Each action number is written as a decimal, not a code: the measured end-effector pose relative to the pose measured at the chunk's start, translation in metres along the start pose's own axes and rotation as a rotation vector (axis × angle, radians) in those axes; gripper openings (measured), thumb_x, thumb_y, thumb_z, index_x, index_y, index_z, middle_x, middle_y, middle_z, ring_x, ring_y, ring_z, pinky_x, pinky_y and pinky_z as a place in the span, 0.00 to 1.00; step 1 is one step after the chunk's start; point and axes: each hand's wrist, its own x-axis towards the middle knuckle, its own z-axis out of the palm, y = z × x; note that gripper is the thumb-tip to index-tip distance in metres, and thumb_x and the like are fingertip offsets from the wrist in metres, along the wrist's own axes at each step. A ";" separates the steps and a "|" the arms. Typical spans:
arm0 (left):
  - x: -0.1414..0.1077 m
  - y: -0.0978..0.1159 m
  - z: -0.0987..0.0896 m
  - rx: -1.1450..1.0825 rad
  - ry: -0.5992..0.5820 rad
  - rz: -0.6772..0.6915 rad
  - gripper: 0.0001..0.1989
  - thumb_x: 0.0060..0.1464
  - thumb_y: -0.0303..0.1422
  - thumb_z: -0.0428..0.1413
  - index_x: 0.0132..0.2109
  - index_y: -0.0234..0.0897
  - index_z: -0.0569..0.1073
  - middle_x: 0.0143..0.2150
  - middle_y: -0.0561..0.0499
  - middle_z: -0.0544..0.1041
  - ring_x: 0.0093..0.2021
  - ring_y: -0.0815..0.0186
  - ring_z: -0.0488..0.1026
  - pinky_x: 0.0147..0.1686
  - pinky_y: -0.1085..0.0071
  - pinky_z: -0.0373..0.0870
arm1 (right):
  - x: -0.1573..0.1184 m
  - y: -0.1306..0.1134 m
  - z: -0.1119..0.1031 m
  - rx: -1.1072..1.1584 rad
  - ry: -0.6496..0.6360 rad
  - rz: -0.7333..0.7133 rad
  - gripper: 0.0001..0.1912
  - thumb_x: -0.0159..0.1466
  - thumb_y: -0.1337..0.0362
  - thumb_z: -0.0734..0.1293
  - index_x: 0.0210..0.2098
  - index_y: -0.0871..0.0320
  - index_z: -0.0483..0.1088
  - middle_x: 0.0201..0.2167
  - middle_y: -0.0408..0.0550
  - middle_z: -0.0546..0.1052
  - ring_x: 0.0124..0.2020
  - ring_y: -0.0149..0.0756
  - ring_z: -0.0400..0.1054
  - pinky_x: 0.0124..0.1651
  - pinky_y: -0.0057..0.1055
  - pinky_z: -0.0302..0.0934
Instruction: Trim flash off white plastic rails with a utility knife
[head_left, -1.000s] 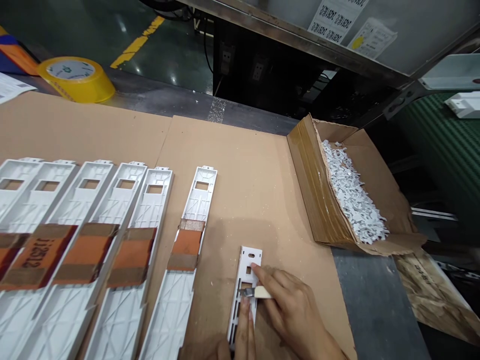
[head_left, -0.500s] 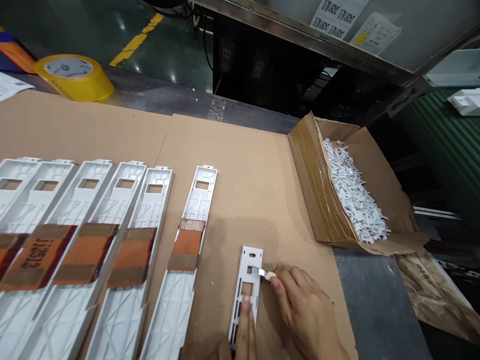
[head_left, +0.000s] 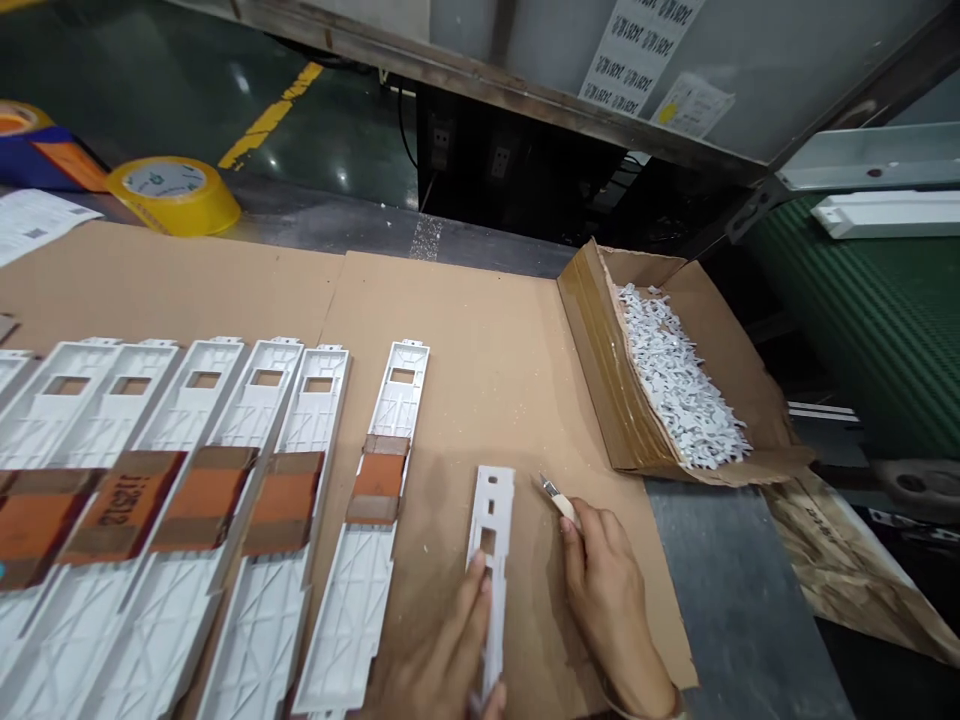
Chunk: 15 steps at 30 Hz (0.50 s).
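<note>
One white plastic panel (head_left: pixel 495 500) is pressed down by the open left hand (head_left: pixel 431 650), one small knife (head_left: pixel 559 503) is gripped in the closed right hand (head_left: pixel 615 600), seven more panels (head_left: pixel 401 400) are laid nearby, and white scraps (head_left: pixel 675 375) are held in one cardboard box (head_left: pixel 592 340).

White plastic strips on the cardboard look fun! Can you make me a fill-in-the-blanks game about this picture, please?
The right hand holds a small ____ with a pale handle.
The left hand presses on a long white plastic strip lying on brown ____.
The roll of tape is ____.

Missing words: knife; cardboard; yellow.
</note>
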 end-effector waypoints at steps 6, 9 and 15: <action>0.010 -0.004 -0.025 -1.311 -0.125 -0.558 0.23 0.61 0.40 0.41 0.61 0.43 0.59 0.58 0.42 0.67 0.47 0.57 0.73 0.41 0.62 0.73 | -0.011 -0.001 0.008 0.045 0.145 0.028 0.17 0.68 0.64 0.52 0.45 0.63 0.68 0.36 0.58 0.68 0.38 0.46 0.60 0.41 0.46 0.59; 0.018 0.007 -0.032 -1.549 -0.096 -0.649 0.22 0.61 0.39 0.41 0.60 0.45 0.60 0.58 0.43 0.67 0.47 0.57 0.73 0.44 0.59 0.71 | -0.027 -0.010 -0.005 0.178 0.166 0.008 0.16 0.68 0.63 0.52 0.47 0.63 0.66 0.39 0.58 0.69 0.41 0.44 0.62 0.45 0.45 0.59; 0.023 0.055 -0.026 -1.516 -0.075 -0.648 0.25 0.59 0.41 0.45 0.61 0.41 0.58 0.57 0.40 0.68 0.49 0.55 0.72 0.45 0.59 0.72 | -0.114 -0.043 -0.046 0.468 0.066 0.094 0.18 0.69 0.57 0.51 0.42 0.55 0.69 0.38 0.48 0.73 0.41 0.36 0.67 0.44 0.33 0.62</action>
